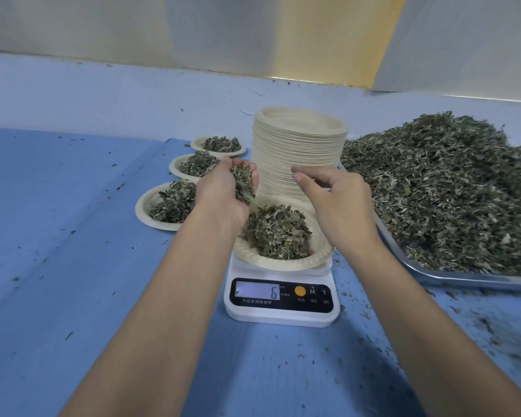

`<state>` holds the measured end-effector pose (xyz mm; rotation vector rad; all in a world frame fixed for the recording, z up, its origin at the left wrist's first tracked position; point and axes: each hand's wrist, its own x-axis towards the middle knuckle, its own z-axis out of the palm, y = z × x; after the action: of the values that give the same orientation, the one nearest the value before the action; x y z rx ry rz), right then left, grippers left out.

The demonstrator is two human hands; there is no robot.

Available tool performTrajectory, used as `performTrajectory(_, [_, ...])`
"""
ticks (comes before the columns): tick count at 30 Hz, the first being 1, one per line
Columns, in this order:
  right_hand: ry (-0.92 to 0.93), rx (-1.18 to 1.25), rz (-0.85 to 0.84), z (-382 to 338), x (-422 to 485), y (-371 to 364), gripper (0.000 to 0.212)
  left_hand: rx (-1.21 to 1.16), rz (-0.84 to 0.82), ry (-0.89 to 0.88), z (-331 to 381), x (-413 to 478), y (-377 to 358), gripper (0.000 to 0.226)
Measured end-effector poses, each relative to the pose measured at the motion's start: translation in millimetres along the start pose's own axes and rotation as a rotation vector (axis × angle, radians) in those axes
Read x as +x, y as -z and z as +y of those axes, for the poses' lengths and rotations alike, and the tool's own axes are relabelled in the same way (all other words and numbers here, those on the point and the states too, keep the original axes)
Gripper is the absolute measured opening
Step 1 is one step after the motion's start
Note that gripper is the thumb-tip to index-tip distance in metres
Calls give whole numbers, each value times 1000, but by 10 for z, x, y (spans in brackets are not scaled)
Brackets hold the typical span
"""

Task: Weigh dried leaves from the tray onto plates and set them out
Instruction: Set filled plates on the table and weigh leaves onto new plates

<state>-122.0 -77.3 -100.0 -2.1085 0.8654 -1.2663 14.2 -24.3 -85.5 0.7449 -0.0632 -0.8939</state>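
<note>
The step in hand is topping up a portion: a paper plate (321,253) sits flat on the scale (283,308), rim up, already carrying a mound of dried leaves (278,233), and the display, facing the person, reads 6. The left grip (223,191) hovers over the plate's far left edge, fingers cupped round a handful of leaves. The loose sprigs hang downward towards the mound, so their long axis runs roughly vertical. The right grip (334,200) is just above the plate's right side with thumb and forefinger drawn close; whether a flake sits between them I cannot tell. The next move likely calls for small, slow additions while watching the display. The tray (451,278) with its heap lies to the right, a plate stack (298,152) behind, three filled plates (141,210) on the blue surface (72,236) to the left.
</note>
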Motion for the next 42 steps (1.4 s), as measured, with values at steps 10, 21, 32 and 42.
performTrajectory(10, [8,175,-91,-178,-57,-24,15,63,-40,5,-73,-59,-81,30])
performTrajectory(21, [79,46,-143,-288,-139,-105,17,188,-57,35,-284,-180,-179,29])
performTrajectory(32, [20,196,-32,-254,-79,-46,19,166,18,1,-133,-73,-80,28])
performTrajectory(42, [15,241,-28,-209,-78,-71,20,142,-49,53,-220,-108,-137,27])
